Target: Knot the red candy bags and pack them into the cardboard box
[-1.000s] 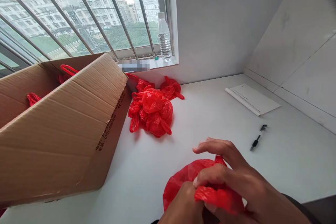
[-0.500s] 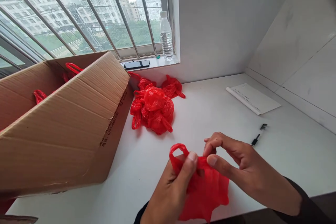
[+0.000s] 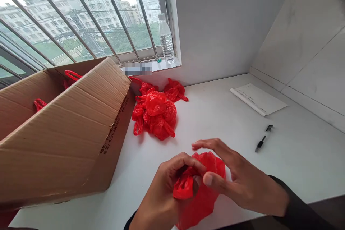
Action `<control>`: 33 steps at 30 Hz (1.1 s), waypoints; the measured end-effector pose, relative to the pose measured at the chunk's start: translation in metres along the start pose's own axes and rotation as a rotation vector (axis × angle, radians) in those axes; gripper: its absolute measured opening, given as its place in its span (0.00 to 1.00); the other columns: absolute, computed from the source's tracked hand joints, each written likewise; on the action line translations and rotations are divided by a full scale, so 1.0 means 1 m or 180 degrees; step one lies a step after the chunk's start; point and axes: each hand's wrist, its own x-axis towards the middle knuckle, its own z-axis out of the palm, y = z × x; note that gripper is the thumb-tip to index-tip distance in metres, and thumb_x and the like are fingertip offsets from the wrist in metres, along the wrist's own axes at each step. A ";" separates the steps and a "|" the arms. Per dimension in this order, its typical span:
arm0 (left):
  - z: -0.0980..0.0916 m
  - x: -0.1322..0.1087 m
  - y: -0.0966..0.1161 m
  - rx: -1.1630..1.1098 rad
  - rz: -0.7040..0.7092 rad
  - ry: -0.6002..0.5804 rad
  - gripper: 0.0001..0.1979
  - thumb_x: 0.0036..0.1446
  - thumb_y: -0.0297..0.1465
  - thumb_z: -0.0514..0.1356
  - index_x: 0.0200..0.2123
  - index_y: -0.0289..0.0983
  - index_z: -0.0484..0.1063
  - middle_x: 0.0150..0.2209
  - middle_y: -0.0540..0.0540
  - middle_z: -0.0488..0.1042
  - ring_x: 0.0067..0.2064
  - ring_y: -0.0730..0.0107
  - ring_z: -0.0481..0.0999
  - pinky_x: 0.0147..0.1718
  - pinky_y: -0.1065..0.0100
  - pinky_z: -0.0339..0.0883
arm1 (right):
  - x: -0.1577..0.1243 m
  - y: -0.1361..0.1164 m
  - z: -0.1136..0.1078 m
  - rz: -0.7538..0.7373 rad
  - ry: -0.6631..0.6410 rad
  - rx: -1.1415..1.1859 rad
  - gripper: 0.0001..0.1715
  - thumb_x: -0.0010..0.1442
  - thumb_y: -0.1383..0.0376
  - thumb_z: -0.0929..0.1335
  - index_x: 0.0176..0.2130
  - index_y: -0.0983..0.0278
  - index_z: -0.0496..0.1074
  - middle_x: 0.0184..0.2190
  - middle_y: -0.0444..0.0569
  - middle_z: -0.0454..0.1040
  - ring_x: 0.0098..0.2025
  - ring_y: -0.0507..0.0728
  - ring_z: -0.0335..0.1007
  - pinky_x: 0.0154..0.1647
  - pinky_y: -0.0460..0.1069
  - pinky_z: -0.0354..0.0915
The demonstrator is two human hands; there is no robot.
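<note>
A thin red plastic bag (image 3: 199,201) is bunched in my left hand (image 3: 164,187), whose fingers are curled round its gathered handle part. The rest of the bag hangs loose below and behind, over the table's front edge. Just right of it is my right hand (image 3: 239,183), open, thumb and fingers apart on either side of the bag. Its thumb tip lies close to the left fingertips; whether it touches the bag I cannot tell. Farther back on the table sits a pile of crumpled, knotted red plastic bags (image 3: 156,111).
On the left stands a large open cardboard box (image 3: 67,143) with red bags (image 3: 40,104) inside. A water bottle (image 3: 167,43) is on the windowsill. To the right lie a notepad (image 3: 261,99) and an uncapped pen (image 3: 260,143) on the white table (image 3: 210,115).
My left hand has turned and closed round the bag's handles, which stood up as a loop before. My right hand has let go of the bag's edge and spread its fingers.
</note>
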 end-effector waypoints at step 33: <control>0.004 -0.007 -0.075 0.3417 0.2071 0.1243 0.32 0.70 0.23 0.51 0.74 0.39 0.52 0.67 0.34 0.65 0.70 0.52 0.60 0.65 0.52 0.62 | 0.017 0.020 0.015 0.0385 0.0206 0.1030 0.14 0.71 0.53 0.65 0.38 0.59 0.65 0.33 0.42 0.65 0.35 0.54 0.63 0.39 0.49 0.64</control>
